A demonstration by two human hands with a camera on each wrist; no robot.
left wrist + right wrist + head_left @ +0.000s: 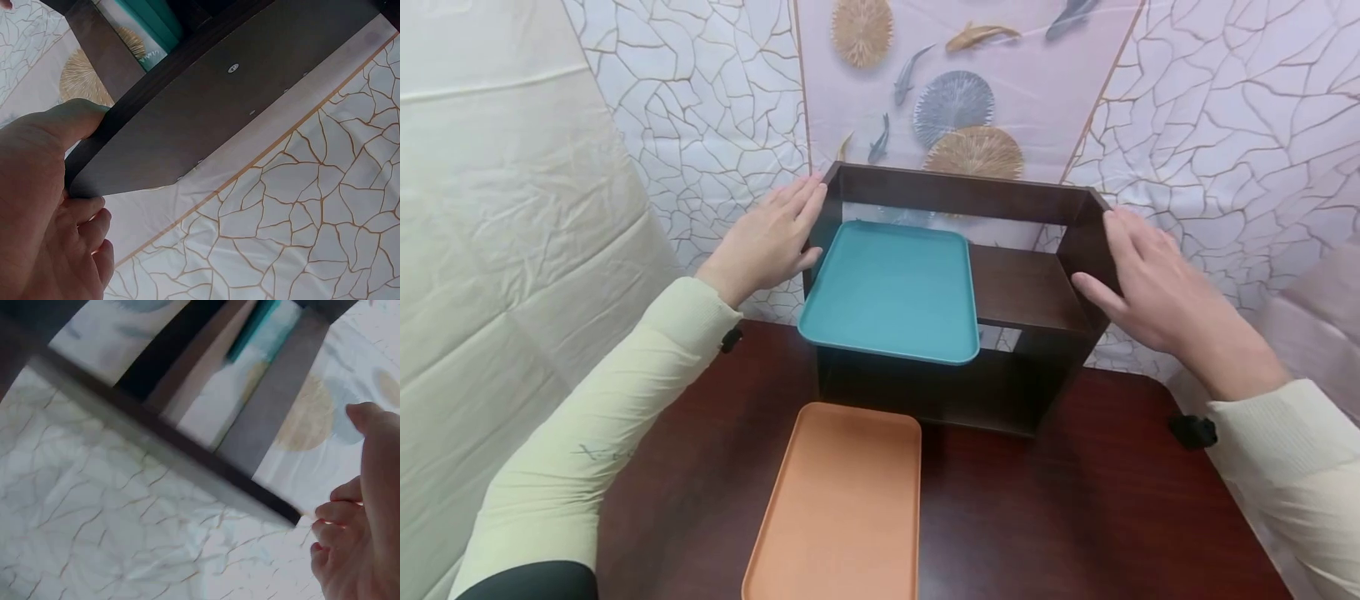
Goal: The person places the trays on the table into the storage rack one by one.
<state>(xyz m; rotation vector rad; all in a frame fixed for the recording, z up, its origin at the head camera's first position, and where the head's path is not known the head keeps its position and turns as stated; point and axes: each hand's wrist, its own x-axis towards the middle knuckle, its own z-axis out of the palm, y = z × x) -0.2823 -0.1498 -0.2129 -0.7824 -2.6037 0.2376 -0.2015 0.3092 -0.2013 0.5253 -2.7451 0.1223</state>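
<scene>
A dark brown wooden shelf stands at the back of the table. Across its upper level lies a teal tray, whose near edge juts out past the shelf's front. My left hand is at the shelf's upper left corner. In the left wrist view, its thumb and curled fingers hold the end of the side panel between them. At the upper right corner is my right hand, thumb spread away. The right wrist view shows its fingertips beside the panel's end; contact is unclear.
An orange tray lies on the reddish-brown table in front of the shelf, running out of the bottom of the head view. Behind hangs a patterned cloth; a pale cloth hangs at the left.
</scene>
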